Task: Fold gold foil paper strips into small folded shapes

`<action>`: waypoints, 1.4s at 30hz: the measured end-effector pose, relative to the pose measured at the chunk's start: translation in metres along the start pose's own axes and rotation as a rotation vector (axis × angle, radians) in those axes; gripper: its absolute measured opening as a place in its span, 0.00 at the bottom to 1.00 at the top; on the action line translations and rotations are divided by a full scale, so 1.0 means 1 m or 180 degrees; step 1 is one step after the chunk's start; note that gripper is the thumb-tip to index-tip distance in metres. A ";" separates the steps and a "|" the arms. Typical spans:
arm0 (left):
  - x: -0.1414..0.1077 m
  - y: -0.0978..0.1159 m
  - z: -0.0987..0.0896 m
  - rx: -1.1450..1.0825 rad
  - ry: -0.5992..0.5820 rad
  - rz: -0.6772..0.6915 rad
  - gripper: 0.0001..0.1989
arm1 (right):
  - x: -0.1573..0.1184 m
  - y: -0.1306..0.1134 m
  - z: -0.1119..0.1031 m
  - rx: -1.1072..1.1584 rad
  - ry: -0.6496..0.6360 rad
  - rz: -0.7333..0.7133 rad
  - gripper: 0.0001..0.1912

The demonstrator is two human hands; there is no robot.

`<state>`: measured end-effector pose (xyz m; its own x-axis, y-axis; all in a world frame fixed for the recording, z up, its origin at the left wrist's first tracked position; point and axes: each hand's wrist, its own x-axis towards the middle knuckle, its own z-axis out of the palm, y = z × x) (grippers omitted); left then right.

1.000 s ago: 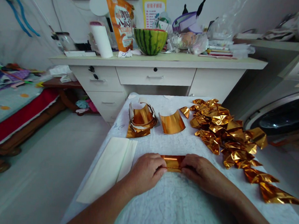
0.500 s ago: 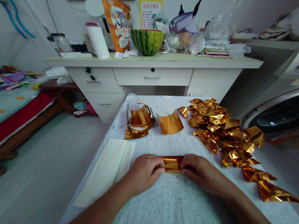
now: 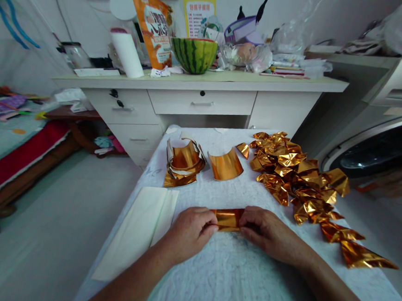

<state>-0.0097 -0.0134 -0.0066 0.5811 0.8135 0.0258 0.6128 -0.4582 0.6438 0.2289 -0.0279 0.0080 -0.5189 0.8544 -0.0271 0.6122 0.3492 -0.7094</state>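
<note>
A shiny gold foil sheet (image 3: pixel 229 219), curled into a short roll, lies near the middle of the cloth-covered table (image 3: pixel 232 283). My left hand (image 3: pixel 195 229) pinches its left end, and my right hand (image 3: pixel 266 230) pinches its right end. Behind it stands a curved gold sheet (image 3: pixel 226 165), with a stack of curled gold and white sheets (image 3: pixel 185 161) to its left. Pale folded paper (image 3: pixel 132 233) lies left of my left hand. Several folded gold foil pieces (image 3: pixel 290 160) are heaped along the right side.
A white desk (image 3: pixel 202 83) stands beyond the table, carrying a halved watermelon (image 3: pixel 193 56), an orange pouch (image 3: pixel 154 31) and a white roll (image 3: pixel 127 54). A washing machine (image 3: pixel 381 109) is at the right, and a bed (image 3: pixel 16 145) at the left.
The whole view has shifted slightly, so things appear a little farther left. Both hands keep hold of the gold sheet's ends, with no clear change in grip.
</note>
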 end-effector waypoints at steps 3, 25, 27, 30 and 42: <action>0.000 0.000 0.000 -0.0004 -0.0010 -0.0041 0.06 | 0.000 -0.001 0.000 -0.0046 -0.0030 0.0027 0.05; -0.001 0.004 -0.002 0.0232 -0.0015 -0.0343 0.08 | 0.001 -0.002 0.002 -0.0543 0.0124 0.0783 0.11; -0.001 0.006 -0.003 0.0241 -0.0045 -0.0317 0.09 | 0.002 -0.003 0.003 -0.0613 0.0132 0.0885 0.10; -0.002 0.008 -0.004 0.0305 -0.0036 -0.0323 0.10 | 0.003 -0.002 0.004 -0.0732 0.0145 0.0990 0.09; -0.002 0.008 0.000 0.0629 0.0041 -0.0586 0.09 | 0.004 0.001 0.010 -0.0944 0.0300 0.1146 0.09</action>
<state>-0.0065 -0.0189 -0.0014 0.4440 0.8935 -0.0675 0.8010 -0.3621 0.4767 0.2214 -0.0285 0.0003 -0.1944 0.9677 -0.1607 0.8942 0.1075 -0.4345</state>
